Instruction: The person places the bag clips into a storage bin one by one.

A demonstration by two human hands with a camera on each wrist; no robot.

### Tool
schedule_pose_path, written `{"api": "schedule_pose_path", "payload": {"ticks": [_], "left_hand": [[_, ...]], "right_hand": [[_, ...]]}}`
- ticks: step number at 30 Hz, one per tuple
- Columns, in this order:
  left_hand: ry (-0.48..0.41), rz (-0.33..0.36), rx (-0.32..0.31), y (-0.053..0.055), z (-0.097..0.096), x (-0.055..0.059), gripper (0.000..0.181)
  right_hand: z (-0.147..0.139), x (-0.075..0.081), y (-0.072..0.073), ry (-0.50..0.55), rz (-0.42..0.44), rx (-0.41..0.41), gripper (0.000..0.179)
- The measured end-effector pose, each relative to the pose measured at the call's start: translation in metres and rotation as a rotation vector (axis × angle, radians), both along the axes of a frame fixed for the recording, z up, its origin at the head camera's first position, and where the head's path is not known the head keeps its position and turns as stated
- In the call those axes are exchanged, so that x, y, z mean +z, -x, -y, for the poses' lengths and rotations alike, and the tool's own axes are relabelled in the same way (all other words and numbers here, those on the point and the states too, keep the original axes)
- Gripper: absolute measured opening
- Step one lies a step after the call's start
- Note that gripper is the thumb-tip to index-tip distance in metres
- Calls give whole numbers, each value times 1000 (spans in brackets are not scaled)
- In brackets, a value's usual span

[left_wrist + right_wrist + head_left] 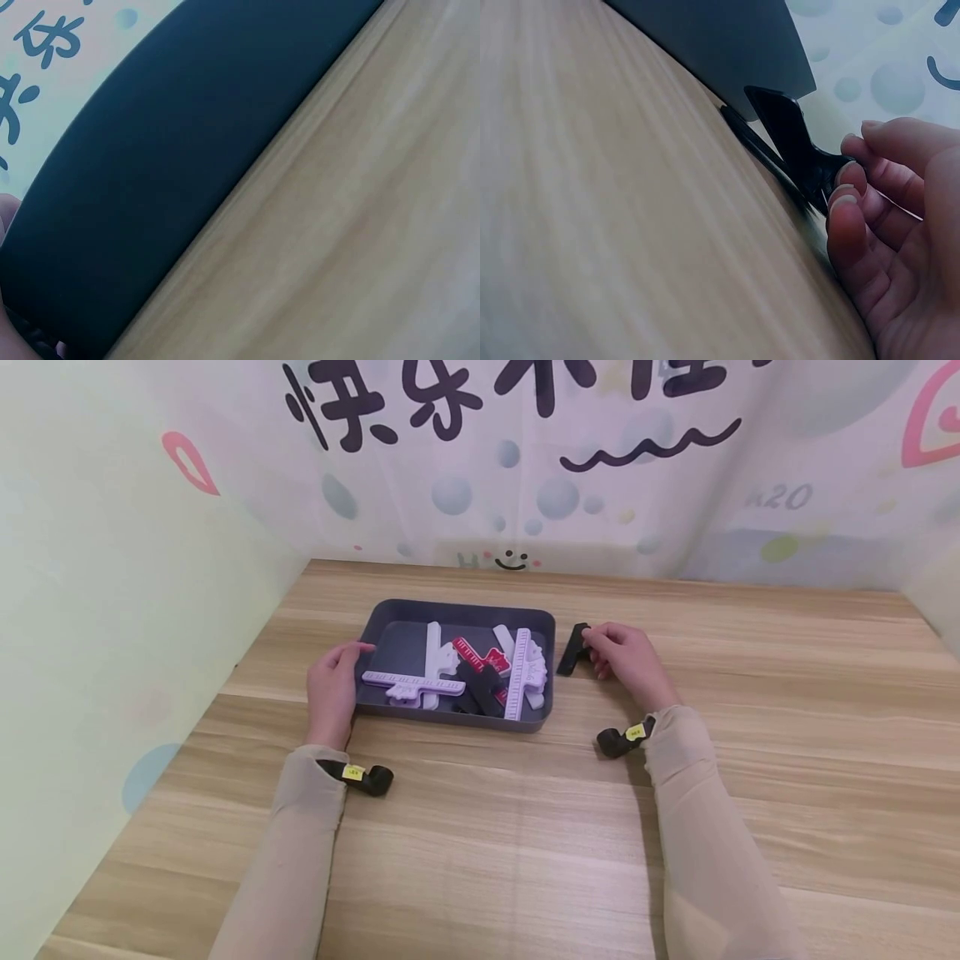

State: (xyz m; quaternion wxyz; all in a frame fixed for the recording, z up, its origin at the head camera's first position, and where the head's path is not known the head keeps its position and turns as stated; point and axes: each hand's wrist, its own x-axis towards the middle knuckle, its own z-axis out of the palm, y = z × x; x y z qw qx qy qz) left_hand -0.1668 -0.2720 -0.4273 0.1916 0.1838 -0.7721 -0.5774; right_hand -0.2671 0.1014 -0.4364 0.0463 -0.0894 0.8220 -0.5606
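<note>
A dark grey tray (457, 607) rests on the wooden table, holding several wide clips. Its left end is gripped by my left hand (332, 689), with a finger over the rim; the tray's side fills much of the left wrist view and hides most of that hand. Just right of the tray, my right hand (626, 660) pinches a black clip (573, 648) by its handle end. In the right wrist view the black clip (787, 139) tilts beside the tray's corner, with the fingertips (847, 214) at its handle.
Inside the tray lie a lilac clip (412, 683) across a white clip (432, 647), a red clip (468, 653), black clips (483, 689) and an upright-lying lilac clip (519, 672) over another white one. A printed cloth (450, 518) hangs behind the table (487, 827).
</note>
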Motion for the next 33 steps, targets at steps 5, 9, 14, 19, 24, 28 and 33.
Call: {"api": "schedule_pose_path", "payload": {"ticks": [5,9,14,19,24,28,33], "left_hand": [[-4,-5,2,1,0,0,32],[-1,-9,2,1,0,0,32],[-4,3,2,1,0,0,32],[-7,18,-3,1,0,0,33],[-8,18,-7,1,1,-1,34],[-9,21,-6,1,0,0,34],[-15,14,-4,2,0,0,34]], "right_hand": [[0,0,0,-2,0,0,41],[0,0,0,-7,3,-7,41],[1,1,0,0,11,-14,40],[1,1,0,15,17,-17,40],[2,1,-1,22,24,-19,38],[2,1,0,27,27,-19,39],[2,1,1,15,23,-19,39]]}}
